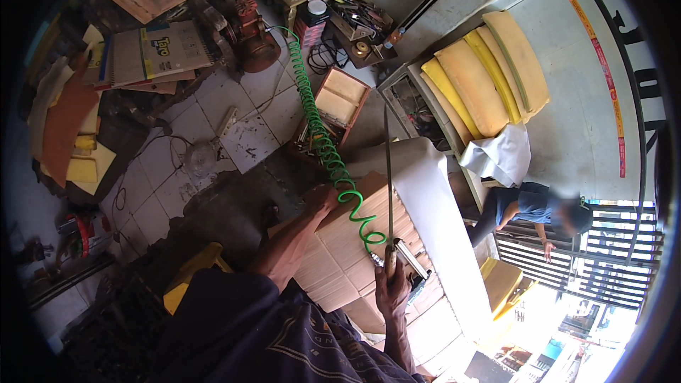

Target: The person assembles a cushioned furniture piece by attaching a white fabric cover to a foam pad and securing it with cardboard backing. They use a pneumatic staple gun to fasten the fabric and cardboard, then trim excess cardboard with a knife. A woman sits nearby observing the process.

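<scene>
My right hand (392, 291) is closed around a staple gun (411, 259), silver and long-nosed. A green coiled air hose (333, 163) joins it by a metal coupling (377, 259). Rising from the same hand is a long, thin dark rod (389, 170) with a brownish handle; its exact kind is unclear. My left hand (328, 200) rests at the upper edge of a tan, creased panel (333, 255), its fingers partly hidden behind the hose. White sheeting (433, 206) runs along the panel's far right side.
The hose leads to a rusty red compressor (252, 39). Beyond the panel sits an open wooden box (339, 103) of tools. Yellow foam cushions (482, 74) lean on a pale surface at right. Another person (528, 206) is near the barred gate. Yellow pieces (195, 273) lie at lower left.
</scene>
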